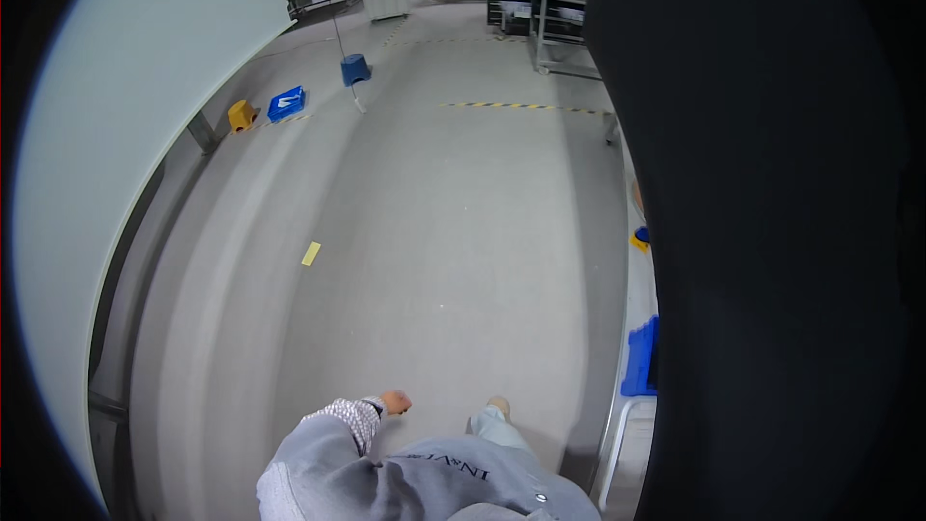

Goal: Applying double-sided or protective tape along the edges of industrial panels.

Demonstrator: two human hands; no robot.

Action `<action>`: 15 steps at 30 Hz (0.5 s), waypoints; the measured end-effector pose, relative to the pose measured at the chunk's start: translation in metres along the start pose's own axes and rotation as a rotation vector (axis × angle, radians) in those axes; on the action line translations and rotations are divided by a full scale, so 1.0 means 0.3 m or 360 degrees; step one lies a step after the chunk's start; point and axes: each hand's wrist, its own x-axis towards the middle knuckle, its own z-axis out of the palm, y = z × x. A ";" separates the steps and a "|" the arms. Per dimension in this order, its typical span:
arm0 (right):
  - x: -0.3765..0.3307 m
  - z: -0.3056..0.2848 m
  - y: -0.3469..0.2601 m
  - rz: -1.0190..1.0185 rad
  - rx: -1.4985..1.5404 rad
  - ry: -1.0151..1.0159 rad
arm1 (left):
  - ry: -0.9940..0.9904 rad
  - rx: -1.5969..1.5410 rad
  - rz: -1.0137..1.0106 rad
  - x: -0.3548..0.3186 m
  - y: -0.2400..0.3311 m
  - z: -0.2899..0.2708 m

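1. In the head view, the left hand (394,401) hangs over the smooth grey concrete floor (453,232). It holds nothing. It looks curled, but it is too small to tell for sure.
2. The right hand is hidden.
3. A big black shape (772,232) covers the whole right side.
4. A small yellow paper strip (311,253) lies on the floor, well apart from the hand.
5. A blue plastic stool (354,68), a blue plastic crate (286,103) and a yellow plastic stool (240,116) sit far off.
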 end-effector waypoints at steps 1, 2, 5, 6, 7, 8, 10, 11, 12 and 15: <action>0.034 0.116 -0.010 0.0053 -0.0087 -0.0024 | -0.0232 0.0084 -0.0213 0.003 -0.056 0.010; 0.054 0.226 -0.010 0.0127 -0.0204 -0.0064 | -0.0156 0.0533 0.0242 -0.019 -0.169 0.070; 0.183 0.587 -0.084 0.0211 -0.0439 -0.0084 | 0.0055 -0.0342 -0.0287 -0.107 -0.335 0.009; 0.247 0.740 -0.142 0.0204 -0.0484 -0.0081 | 0.0186 -0.0308 -0.0187 -0.147 -0.413 -0.037; 0.294 0.908 -0.262 0.0335 -0.0544 -0.0547 | 0.0337 -0.0286 -0.0113 -0.192 -0.449 -0.067; 0.333 1.096 -0.347 0.0364 -0.0426 -0.0736 | 0.0473 -0.0261 -0.0034 -0.192 -0.444 -0.110; 0.368 1.474 -0.398 0.0082 -0.0714 -0.0750 | 0.0714 -0.0162 0.0090 -0.051 -0.364 -0.175; 0.415 1.628 -0.436 0.0075 -0.0816 -0.1050 | 0.0808 -0.0088 0.0186 0.083 -0.299 -0.243; 0.448 1.766 -0.447 0.0002 -0.0820 -0.1146 | 0.0869 -0.0008 0.0291 0.211 -0.227 -0.305; 0.324 2.132 -0.464 -0.0115 -0.0900 -0.0864 | 0.1062 0.0220 0.0605 0.588 0.031 -0.494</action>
